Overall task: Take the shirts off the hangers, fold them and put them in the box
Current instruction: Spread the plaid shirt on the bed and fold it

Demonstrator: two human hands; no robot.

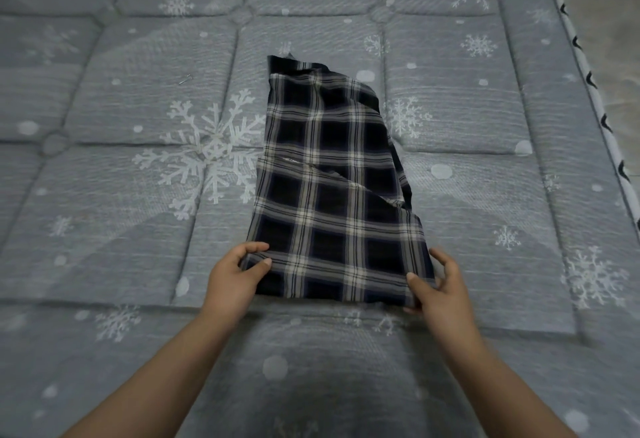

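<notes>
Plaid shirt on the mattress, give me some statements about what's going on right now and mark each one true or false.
1. The plaid shirt lies on a snowflake-patterned mattress. True.
2. Only one hand touches the shirt. False: the left hand and right hand each grip a near corner.
3. The shirt hangs on a hanger. False: no hanger is in view.
4. The shirt is folded into a narrow strip. True.
5. A box sits beside the shirt. False: none is visible.
</notes>
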